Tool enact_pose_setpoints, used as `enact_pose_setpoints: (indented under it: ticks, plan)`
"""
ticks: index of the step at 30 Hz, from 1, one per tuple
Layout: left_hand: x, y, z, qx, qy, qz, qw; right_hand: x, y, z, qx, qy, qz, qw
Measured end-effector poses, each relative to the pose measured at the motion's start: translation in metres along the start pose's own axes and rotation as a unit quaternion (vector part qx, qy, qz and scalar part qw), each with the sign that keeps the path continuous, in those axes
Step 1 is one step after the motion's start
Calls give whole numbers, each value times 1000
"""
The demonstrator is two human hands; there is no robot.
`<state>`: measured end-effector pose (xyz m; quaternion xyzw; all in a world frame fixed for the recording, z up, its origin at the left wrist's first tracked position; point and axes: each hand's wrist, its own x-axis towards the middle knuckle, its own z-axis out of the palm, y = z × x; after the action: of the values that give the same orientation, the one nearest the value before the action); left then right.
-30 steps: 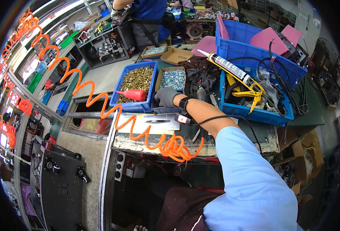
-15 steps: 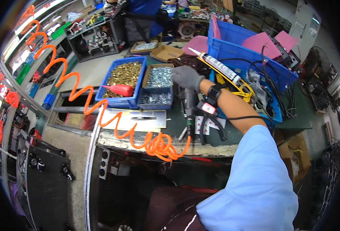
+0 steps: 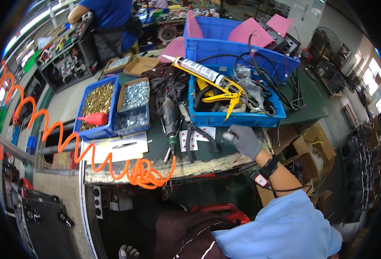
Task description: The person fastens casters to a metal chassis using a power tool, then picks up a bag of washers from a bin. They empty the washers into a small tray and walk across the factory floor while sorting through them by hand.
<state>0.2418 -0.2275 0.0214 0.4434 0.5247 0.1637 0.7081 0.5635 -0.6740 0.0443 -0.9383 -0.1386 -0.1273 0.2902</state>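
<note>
The right hand (image 3: 243, 140), in a grey knit glove, hovers over the front edge of the surface (image 3: 156, 149), a dark green top with a chipped, pale rim. Its fingers (image 3: 229, 136) are curled together around something small and pale; what it is cannot be told. The left hand is out of view.

Just left of the hand lies a power screwdriver (image 3: 171, 123), a dark, rounded cylinder with its long axis running front to back and its bit pointing toward the person. Beside it lie slim dark pliers (image 3: 189, 129), also lengthwise, over white cards (image 3: 197, 137).

Behind the hand stands a blue plastic crate (image 3: 238, 117) holding a yellow caulking gun (image 3: 218, 84), its nozzle pointing up-left. Farther left, trays hold brass screws (image 3: 96, 101) and silvery screws (image 3: 135, 96). A coiled orange hose (image 3: 112, 164) hangs off the front edge.
</note>
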Motion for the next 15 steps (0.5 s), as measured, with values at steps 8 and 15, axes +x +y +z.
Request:
enact_pose_setpoints:
  ticks: [8, 15]
  plan:
    - [-57, 79, 151, 208, -441, 195, 851, -7, 33, 15, -18, 122, 60, 991]
    - [-31, 101, 300, 349, -432, 401, 729, -2, 31, 21, -48, 104, -34, 993]
